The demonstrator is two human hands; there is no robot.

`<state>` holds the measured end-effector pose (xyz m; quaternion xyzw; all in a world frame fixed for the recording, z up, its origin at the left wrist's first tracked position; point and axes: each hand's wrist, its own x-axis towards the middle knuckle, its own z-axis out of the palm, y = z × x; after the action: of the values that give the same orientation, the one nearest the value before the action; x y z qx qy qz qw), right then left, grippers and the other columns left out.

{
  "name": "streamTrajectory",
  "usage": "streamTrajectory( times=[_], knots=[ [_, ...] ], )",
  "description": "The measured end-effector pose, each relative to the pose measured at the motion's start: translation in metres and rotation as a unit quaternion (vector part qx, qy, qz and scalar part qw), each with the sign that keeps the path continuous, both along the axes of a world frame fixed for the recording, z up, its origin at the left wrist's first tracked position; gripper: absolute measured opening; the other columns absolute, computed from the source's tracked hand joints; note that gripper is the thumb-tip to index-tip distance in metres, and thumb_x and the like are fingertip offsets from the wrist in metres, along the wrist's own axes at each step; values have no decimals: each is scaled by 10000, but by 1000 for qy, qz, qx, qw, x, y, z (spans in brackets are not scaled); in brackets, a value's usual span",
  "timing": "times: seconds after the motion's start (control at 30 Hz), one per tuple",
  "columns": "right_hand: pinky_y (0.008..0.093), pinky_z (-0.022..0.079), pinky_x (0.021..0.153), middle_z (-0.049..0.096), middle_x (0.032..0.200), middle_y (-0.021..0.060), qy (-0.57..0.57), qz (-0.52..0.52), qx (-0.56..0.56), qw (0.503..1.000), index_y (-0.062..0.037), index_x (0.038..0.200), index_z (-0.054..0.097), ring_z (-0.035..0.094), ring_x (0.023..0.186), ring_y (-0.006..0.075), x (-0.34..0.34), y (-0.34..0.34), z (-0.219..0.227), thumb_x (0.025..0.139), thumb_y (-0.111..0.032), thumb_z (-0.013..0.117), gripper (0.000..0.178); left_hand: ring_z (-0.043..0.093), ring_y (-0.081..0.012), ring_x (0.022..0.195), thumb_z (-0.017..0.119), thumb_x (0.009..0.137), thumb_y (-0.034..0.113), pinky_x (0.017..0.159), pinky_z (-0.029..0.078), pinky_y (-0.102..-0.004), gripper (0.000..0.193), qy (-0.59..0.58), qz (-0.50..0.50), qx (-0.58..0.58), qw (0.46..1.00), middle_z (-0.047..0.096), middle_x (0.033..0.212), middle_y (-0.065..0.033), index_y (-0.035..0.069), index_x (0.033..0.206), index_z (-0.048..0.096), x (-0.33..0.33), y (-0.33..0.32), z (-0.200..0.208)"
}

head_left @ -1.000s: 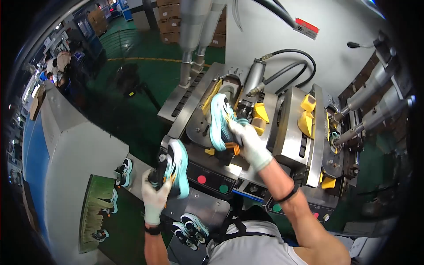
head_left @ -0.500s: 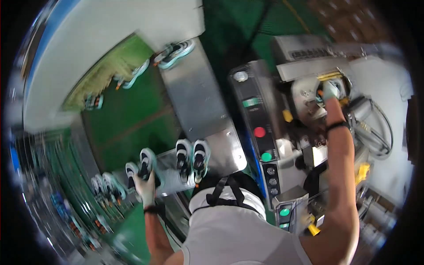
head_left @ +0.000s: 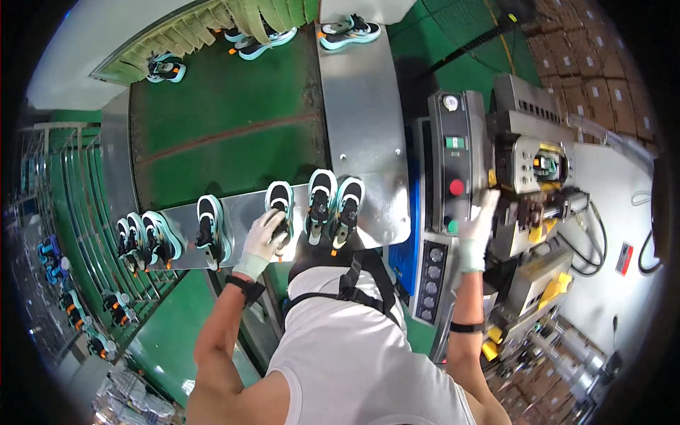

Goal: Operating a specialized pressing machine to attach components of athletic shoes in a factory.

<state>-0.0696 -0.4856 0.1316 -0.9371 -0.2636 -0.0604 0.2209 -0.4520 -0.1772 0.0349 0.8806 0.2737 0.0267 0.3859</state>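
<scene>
My gloved left hand (head_left: 262,244) has its fingers closed round the near end of a black and white sneaker (head_left: 280,195) that stands on the metal ledge. To its left is a single sneaker (head_left: 210,227), and to its right a pair, one of them the sneaker (head_left: 322,202). My gloved right hand (head_left: 476,230), slightly blurred, is held with fingers stretched out and nothing seen in them. It is over the edge of the control panel (head_left: 453,134), beside a green button (head_left: 453,226). Farther off, another shoe (head_left: 545,166) sits in the machine's holder (head_left: 525,164).
A green conveyor belt (head_left: 227,149) runs under a fringed curtain (head_left: 205,32), where several shoes lie. One sneaker (head_left: 348,32) stands on the metal side plate (head_left: 361,92). More sneakers (head_left: 145,237) line the ledge's left end. Racks (head_left: 78,170) stand left; stacked cartons (head_left: 595,85) are far right.
My right hand has drawn back from the machine's holder to the control panel. My left hand has shifted right along the ledge with a sneaker, away from the other one. The view has turned.
</scene>
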Motion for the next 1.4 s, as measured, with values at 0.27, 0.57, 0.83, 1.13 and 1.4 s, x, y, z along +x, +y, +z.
streamTrajectory(
  times=[0.27,0.57,0.83,1.13,1.4],
  knots=[
    [507,217,1175,241,1525,358,55,-2,-79,995,74,1475,287,239,1430,488,-62,-39,-60,842,-290,745,862,610,-325,1046,651,883,177,886,505,-390,240,8,-222,-43,974,618,1104,-125,67,1096,674,26,51,-6],
    [370,317,1145,298,1543,281,298,-60,148,941,44,1476,330,354,1423,351,-243,-50,-71,882,-282,700,772,606,-327,961,595,927,140,875,485,-386,181,11,-296,0,955,611,996,-138,68,1051,706,38,47,-20],
    [358,331,1136,382,1519,233,435,-194,182,860,48,1458,368,405,1397,316,-356,-91,-115,896,-346,674,752,618,-311,994,593,952,198,914,484,-368,216,78,-257,-12,963,618,1048,-135,64,1075,709,49,56,-24],
    [355,353,1119,500,1431,225,379,-347,247,821,49,1389,474,475,1341,296,-426,-119,-137,895,-308,680,643,545,-360,1149,776,783,292,966,471,-432,669,10,-340,110,934,543,1277,-140,127,1369,498,83,19,0],
    [355,370,1106,534,1392,230,379,-315,228,839,59,1369,488,497,1321,297,-408,-54,-113,901,-308,660,619,612,-313,1021,624,893,222,891,498,-404,188,-45,-459,82,884,638,1113,-87,117,1023,710,136,18,-14]
  ],
)
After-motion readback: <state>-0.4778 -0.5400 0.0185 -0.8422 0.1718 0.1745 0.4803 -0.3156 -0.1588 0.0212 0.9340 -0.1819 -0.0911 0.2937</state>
